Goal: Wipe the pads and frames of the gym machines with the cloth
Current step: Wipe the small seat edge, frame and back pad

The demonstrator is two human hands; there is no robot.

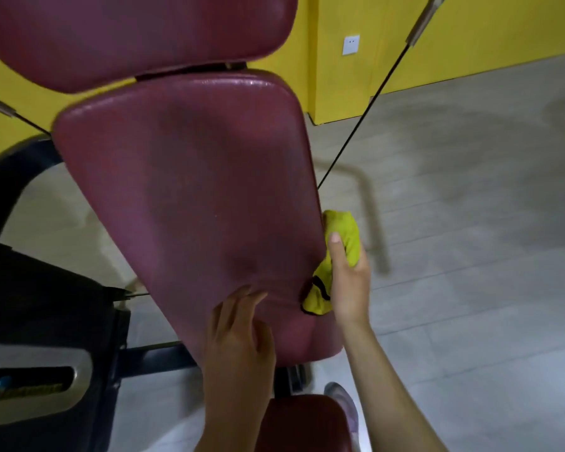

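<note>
Big pad: The long red pad (190, 197) is leaning up just to the left of the hand with the cloth. Its right edge is touching the cloth, so this edge looks like the part being cleaned now.
Top pad: A second red pad (128, 34) is sitting above it, far up from the grip. It looks like it is waiting for its turn.
Frame: The dark frame (20, 177) is curving out behind the big pad, well away to the left of the grip. I think it is waiting to be wiped too.
Seat pad: A small red seat (300, 422) is showing below the grip, near the arms.
Left hand: The left hand (238, 337) is lying flat on the low part of the big pad, down and left of the grip. Its fingers are nearly straight and it is holding nothing. It is likely pushing on the pad so it is not wobbling.
Right hand: The right hand (349, 278) is wrapping its fingers round the cloth, and the thumb is pointing up along it. It is pressing the cloth sideways onto the pad's edge.
Cloth: The yellow-green cloth (343, 233) is sitting bunched up inside the grip, between the palm and the pad. Being bunched is probably helping it fit the rounded side.
</note>
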